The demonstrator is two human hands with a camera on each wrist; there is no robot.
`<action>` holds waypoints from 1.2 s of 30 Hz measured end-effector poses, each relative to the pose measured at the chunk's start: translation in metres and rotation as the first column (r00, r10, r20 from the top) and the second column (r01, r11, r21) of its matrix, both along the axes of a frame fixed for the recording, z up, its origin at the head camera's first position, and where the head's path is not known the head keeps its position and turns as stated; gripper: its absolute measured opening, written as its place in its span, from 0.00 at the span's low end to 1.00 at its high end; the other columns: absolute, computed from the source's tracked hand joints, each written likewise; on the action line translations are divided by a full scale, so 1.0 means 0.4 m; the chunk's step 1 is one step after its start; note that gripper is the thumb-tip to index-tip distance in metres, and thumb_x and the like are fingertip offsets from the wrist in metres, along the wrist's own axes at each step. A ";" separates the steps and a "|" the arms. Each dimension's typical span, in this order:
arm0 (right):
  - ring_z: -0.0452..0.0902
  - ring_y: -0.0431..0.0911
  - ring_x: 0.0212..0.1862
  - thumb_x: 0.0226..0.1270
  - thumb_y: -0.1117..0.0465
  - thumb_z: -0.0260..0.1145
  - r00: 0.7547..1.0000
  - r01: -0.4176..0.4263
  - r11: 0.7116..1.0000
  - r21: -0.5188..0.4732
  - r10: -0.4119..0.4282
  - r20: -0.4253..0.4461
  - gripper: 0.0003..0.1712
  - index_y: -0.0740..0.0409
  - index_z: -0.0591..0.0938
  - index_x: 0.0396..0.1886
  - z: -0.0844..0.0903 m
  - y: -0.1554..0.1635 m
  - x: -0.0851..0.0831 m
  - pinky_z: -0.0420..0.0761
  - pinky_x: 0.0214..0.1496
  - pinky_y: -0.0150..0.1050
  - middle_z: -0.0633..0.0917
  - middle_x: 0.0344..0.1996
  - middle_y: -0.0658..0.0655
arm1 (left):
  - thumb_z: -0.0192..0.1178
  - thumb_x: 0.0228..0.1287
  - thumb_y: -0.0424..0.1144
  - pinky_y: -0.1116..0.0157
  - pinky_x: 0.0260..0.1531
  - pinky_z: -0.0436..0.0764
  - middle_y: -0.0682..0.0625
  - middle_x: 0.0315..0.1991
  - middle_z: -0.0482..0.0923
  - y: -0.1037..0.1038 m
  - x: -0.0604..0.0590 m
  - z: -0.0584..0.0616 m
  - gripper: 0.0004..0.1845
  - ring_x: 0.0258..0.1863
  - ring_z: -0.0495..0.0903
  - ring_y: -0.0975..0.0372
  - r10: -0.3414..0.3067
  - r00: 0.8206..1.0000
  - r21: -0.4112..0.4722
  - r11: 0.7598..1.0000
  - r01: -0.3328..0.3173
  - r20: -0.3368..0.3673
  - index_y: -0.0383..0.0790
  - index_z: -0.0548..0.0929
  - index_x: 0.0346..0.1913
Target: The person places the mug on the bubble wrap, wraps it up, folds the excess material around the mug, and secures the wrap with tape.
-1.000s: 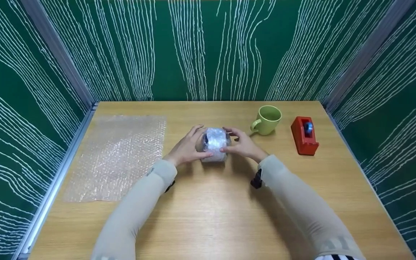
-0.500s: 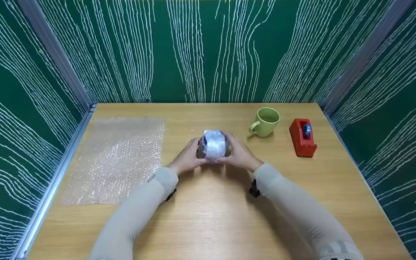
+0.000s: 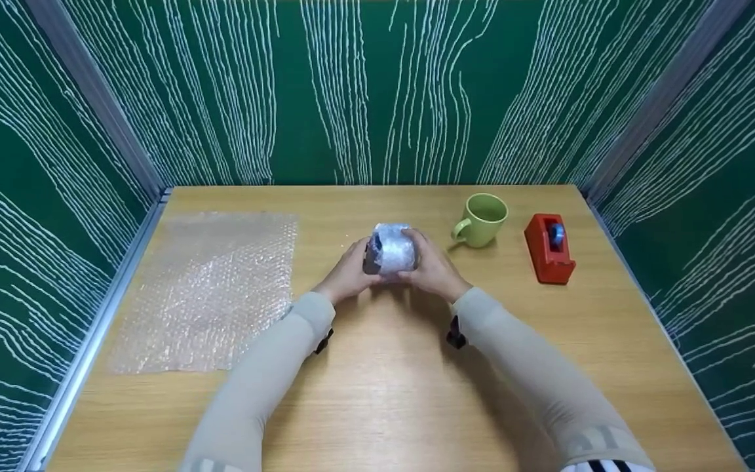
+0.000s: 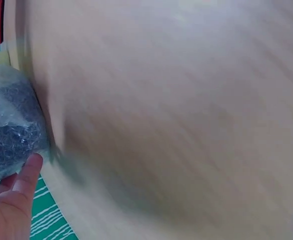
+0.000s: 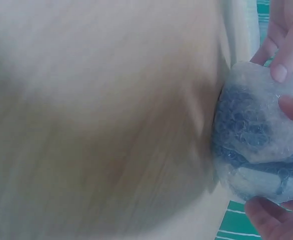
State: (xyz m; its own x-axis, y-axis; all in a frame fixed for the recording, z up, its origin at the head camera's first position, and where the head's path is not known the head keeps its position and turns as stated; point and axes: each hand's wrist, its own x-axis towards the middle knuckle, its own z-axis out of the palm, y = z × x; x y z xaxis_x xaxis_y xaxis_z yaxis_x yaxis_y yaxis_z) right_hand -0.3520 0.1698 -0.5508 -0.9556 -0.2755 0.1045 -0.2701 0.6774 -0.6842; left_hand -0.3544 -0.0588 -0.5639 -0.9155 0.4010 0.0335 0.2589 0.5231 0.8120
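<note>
A dark object wrapped in bubble wrap [image 3: 392, 249] is held between both hands just above the middle of the wooden table [image 3: 377, 387]. My left hand [image 3: 349, 277] grips its left side and my right hand [image 3: 433, 270] grips its right side, fingers curled round the bundle. The left wrist view shows the bundle [image 4: 11, 130] at the left edge, with my fingers [image 4: 21, 185] under it. In the right wrist view the wrapped bundle [image 5: 259, 135] fills the right side, with fingertips [image 5: 281, 70] pressing on the wrap.
A flat sheet of bubble wrap [image 3: 210, 288] lies on the table's left part. A light green mug [image 3: 482, 219] and a red tape dispenser [image 3: 548, 248] stand at the back right. Green patterned walls close in three sides.
Both hands have closed round the wrapped bundle and lifted it slightly, moving it a little away from me. The wrist views are blurred by motion.
</note>
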 end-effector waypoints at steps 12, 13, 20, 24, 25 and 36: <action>0.61 0.65 0.84 0.63 0.67 0.78 0.998 0.029 0.999 -0.026 -0.028 0.058 0.55 0.56 0.61 0.87 0.005 0.009 -0.095 0.57 0.89 0.60 0.65 0.83 0.70 | 0.70 0.75 0.40 0.47 0.87 0.58 0.35 0.86 0.55 -0.070 0.012 0.040 0.48 0.86 0.56 0.43 0.066 0.994 -0.122 0.991 -0.056 0.082 0.37 0.54 0.87; 0.60 0.65 0.84 0.64 0.67 0.78 0.997 0.034 0.999 -0.023 -0.032 0.068 0.55 0.55 0.60 0.87 0.007 0.010 -0.103 0.57 0.89 0.60 0.64 0.84 0.70 | 0.70 0.75 0.41 0.47 0.86 0.59 0.36 0.86 0.57 -0.081 0.013 0.040 0.48 0.86 0.58 0.43 0.068 0.995 -0.128 0.990 -0.058 0.076 0.37 0.54 0.87; 0.54 0.64 0.87 0.68 0.68 0.74 0.987 0.069 0.997 -0.027 -0.064 0.147 0.55 0.53 0.57 0.89 0.022 0.016 -0.158 0.53 0.90 0.61 0.59 0.87 0.67 | 0.70 0.75 0.41 0.48 0.85 0.62 0.37 0.83 0.63 -0.154 0.032 0.040 0.44 0.83 0.63 0.43 0.089 0.995 -0.174 0.981 -0.081 0.042 0.36 0.59 0.85; 0.55 0.64 0.86 0.71 0.69 0.72 0.981 0.098 0.995 -0.015 -0.094 0.167 0.54 0.54 0.55 0.89 0.031 0.018 -0.183 0.53 0.90 0.61 0.60 0.86 0.68 | 0.70 0.74 0.41 0.46 0.84 0.64 0.36 0.82 0.65 -0.190 0.046 0.041 0.43 0.82 0.65 0.42 0.086 0.996 -0.184 0.980 -0.080 0.026 0.35 0.61 0.85; 0.55 0.65 0.86 0.71 0.69 0.72 0.980 0.104 0.995 -0.007 -0.101 0.169 0.54 0.54 0.54 0.89 0.033 0.018 -0.189 0.54 0.90 0.61 0.60 0.86 0.68 | 0.70 0.74 0.41 0.45 0.84 0.64 0.35 0.82 0.65 -0.199 0.050 0.042 0.43 0.82 0.65 0.41 0.085 0.996 -0.184 0.980 -0.080 0.021 0.35 0.61 0.84; 0.60 0.68 0.83 0.76 0.68 0.68 0.988 0.103 0.984 0.148 -0.118 0.099 0.51 0.59 0.51 0.89 0.053 0.011 -0.243 0.59 0.88 0.60 0.63 0.83 0.74 | 0.68 0.75 0.41 0.44 0.85 0.60 0.34 0.83 0.62 -0.301 0.084 0.053 0.42 0.83 0.62 0.41 0.125 0.992 -0.192 0.974 -0.119 0.022 0.34 0.60 0.85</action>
